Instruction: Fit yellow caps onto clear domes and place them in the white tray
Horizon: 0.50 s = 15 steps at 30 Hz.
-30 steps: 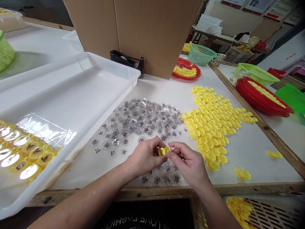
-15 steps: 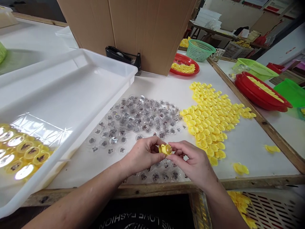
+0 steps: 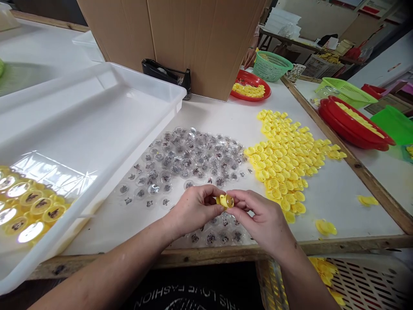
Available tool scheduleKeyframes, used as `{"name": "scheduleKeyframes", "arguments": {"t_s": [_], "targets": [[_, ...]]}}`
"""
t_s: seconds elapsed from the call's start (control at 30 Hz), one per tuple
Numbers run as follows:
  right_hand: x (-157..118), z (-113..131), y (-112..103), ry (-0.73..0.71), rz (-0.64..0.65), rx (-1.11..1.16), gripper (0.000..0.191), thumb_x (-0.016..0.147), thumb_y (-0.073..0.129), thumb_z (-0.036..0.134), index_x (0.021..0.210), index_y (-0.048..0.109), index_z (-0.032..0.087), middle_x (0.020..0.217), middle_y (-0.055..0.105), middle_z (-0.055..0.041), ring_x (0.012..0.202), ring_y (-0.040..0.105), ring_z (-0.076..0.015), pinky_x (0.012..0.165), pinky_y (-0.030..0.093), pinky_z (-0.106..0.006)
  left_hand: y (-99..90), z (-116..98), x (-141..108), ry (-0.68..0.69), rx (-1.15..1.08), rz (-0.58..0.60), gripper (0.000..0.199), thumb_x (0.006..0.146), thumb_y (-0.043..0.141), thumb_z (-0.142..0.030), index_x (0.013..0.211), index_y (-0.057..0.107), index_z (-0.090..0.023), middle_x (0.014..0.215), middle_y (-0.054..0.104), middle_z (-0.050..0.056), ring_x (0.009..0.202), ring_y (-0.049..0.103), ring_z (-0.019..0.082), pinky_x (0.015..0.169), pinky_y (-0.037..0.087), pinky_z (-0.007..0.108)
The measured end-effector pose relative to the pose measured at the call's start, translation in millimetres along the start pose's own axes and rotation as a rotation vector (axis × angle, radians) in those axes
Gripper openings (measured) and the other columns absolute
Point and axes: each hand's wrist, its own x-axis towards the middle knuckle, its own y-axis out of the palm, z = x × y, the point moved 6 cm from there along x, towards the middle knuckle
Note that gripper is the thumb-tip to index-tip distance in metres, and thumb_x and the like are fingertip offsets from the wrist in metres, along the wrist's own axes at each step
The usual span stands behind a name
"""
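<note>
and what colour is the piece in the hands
The piece is yellow with a dark print, in the head view.

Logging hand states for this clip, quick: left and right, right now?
Left hand: closed, holding a small yellow piece.
Right hand: closed, holding the same piece.

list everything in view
round plastic piece: one, yellow, foreground centre
printed plastic discs: many, clear, centre
loose plastic pieces: many, yellow, centre right
rectangular plastic tray: one, white, left
printed pieces: many, yellow, inside tray
cardboard box: one, brown, back
tape dispenser: one, black, before box
round dish: one, red, beside box
mesh basket: one, mint, behind dish
dish stack: one, red, right
wood-edged table: one, white, foreground
assorted clutter: uncounted, mixed, right side
co-worker's hand: one, bare, beside basket
left hand: one, bare, holding round piece
right hand: one, bare, holding round piece
</note>
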Motion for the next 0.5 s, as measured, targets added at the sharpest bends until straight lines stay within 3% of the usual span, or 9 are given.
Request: {"name": "scheduleKeyframes", "arguments": {"t_s": [0.27, 0.5], "targets": [[2.1, 6.6, -1.0, -0.047, -0.013, -0.091, 0.026, 0.081, 0.064, 0.014, 0.104, 0.063, 0.025, 0.088, 0.066, -0.0001, 0.073, 0.064, -0.0150, 0.068, 0.052, -0.027, 2.8, -4.3, -4.3, -0.015, 0.022, -0.006, 0.018, 0.074, 0.060, -0.019, 0.091, 0.067, -0.016, 0.068, 0.062, -0.001, 0.055, 0.049, 0.008, 0.050, 0.039, 0.019], [-0.2, 4.1, -5.3, -0.015, -0.043, -0.064, 0.025, 0.080, 0.065, 0.016, 0.103, 0.064, 0.026, 0.086, 0.067, 0.0009, 0.070, 0.064, -0.0150, 0.065, 0.052, -0.027, 2.4, -9.8, -8.1, 0.084, 0.023, 0.004, 0.020, 0.079, 0.057, -0.021, 0.097, 0.065, -0.016, 0.079, 0.066, 0.003, 0.075, 0.061, 0.016, 0.070, 0.050, 0.028]]}}
